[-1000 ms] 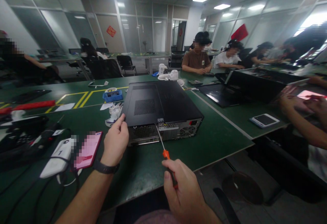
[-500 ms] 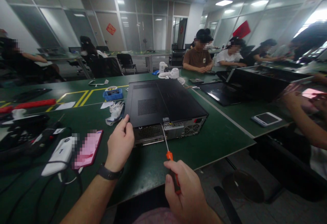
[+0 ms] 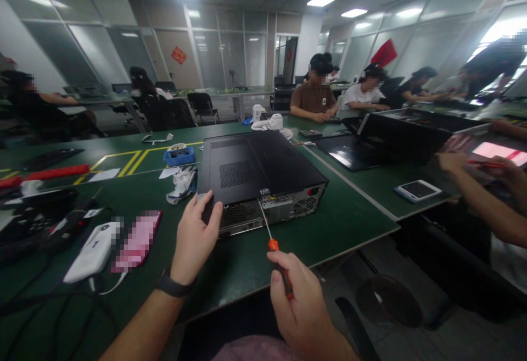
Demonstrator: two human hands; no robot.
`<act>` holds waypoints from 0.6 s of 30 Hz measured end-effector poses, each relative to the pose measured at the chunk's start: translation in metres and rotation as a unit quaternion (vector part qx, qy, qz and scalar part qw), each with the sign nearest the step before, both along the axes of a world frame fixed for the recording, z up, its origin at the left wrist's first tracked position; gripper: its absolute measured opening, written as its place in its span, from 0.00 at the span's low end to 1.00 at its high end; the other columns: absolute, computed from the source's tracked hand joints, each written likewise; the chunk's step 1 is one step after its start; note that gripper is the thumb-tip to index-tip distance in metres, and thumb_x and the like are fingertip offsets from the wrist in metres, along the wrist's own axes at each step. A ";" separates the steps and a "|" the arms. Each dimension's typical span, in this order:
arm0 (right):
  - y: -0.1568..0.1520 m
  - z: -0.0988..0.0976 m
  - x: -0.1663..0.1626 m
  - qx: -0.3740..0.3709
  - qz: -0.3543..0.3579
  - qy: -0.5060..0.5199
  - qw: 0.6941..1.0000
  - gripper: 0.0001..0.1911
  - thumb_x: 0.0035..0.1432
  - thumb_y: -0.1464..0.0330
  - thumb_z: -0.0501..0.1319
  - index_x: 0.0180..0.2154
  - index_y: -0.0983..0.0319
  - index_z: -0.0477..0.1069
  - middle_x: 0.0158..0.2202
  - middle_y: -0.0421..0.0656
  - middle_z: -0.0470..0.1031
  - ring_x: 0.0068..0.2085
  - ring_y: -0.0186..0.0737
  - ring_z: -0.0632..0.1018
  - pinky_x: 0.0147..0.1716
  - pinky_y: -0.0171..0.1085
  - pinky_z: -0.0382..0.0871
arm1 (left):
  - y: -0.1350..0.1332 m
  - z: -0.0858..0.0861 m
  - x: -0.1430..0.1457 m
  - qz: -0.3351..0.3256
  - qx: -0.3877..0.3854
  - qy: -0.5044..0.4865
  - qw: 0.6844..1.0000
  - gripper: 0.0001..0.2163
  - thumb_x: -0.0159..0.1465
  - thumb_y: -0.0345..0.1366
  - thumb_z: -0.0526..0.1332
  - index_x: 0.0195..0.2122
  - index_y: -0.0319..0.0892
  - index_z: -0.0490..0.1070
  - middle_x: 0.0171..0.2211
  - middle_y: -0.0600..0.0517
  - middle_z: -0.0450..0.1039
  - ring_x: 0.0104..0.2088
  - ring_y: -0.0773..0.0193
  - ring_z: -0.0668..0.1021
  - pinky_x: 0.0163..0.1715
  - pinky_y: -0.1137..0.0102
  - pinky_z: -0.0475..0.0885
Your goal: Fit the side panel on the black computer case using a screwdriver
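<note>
A black desktop computer case point(image 3: 267, 157) lies flat on the green table, its rear panel with vents and a fan grille turned toward me. My right hand point(image 3: 302, 300) is closed around the handle of an orange-and-black screwdriver point(image 3: 273, 244). The screwdriver's thin shaft slants up to the rear edge of the case, near the middle, where its tip appears to meet the panel; any screw there is too small to see. At the near left corner of the case rests my left hand point(image 3: 195, 234), thumb and fingers apart, fingertips against the side and top.
Left of the case lie work gloves point(image 3: 182, 184) and a blue tray point(image 3: 179, 155) of small parts. A white power bank point(image 3: 94, 252), a pink phone point(image 3: 138, 243) and cables are nearer. At right, another person's hands point(image 3: 457, 166) work beside an opened case point(image 3: 415, 135) and a phone point(image 3: 419, 189).
My left thumb has spread away from the fingers, and the fingers have shifted along the case's corner. The screwdriver stays at the same spot on the rear edge. The view has shifted slightly.
</note>
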State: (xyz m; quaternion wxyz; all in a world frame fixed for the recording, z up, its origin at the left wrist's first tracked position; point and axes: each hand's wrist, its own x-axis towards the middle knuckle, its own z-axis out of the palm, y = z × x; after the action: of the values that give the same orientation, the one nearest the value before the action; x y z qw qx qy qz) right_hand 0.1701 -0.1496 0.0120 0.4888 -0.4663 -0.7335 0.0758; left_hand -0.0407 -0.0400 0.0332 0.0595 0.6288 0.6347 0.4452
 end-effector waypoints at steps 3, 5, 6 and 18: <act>0.000 0.000 0.000 -0.003 0.003 0.001 1.000 0.13 0.67 0.73 0.53 0.51 0.59 0.68 0.40 0.45 0.78 0.40 0.42 0.80 0.39 0.41 0.75 | -0.006 0.003 0.008 0.001 0.028 0.045 0.999 0.24 0.64 0.48 0.62 0.58 0.42 0.74 0.69 0.39 0.61 0.70 0.44 0.60 0.68 0.50 0.55; 0.000 0.001 0.000 -0.006 0.004 0.002 1.000 0.13 0.67 0.73 0.53 0.51 0.59 0.68 0.39 0.45 0.78 0.39 0.41 0.80 0.39 0.41 0.75 | -0.009 0.005 0.015 0.006 0.065 0.098 0.993 0.22 0.64 0.47 0.64 0.57 0.45 0.74 0.70 0.41 0.57 0.72 0.43 0.56 0.69 0.46 0.49; 0.000 0.002 0.000 -0.006 0.005 0.003 1.000 0.13 0.67 0.73 0.53 0.51 0.59 0.68 0.39 0.44 0.78 0.38 0.41 0.80 0.38 0.40 0.75 | -0.009 0.005 0.019 0.003 0.084 0.129 0.988 0.21 0.64 0.46 0.63 0.57 0.46 0.74 0.70 0.41 0.58 0.72 0.44 0.55 0.69 0.45 0.48; 0.000 0.003 -0.001 -0.013 0.011 0.008 1.000 0.14 0.66 0.74 0.53 0.51 0.58 0.68 0.38 0.43 0.77 0.38 0.39 0.80 0.39 0.39 0.74 | 0.007 0.004 0.049 -0.108 0.101 0.183 0.972 0.20 0.66 0.38 0.61 0.58 0.39 0.73 0.62 0.37 0.71 0.64 0.44 0.69 0.66 0.48 0.58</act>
State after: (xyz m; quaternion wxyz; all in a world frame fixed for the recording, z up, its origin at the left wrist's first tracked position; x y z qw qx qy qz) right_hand 0.1688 -0.1496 0.0148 0.4876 -0.4638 -0.7336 0.0944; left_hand 0.0084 -0.0333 0.0367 -0.0737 0.7673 0.5149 0.3750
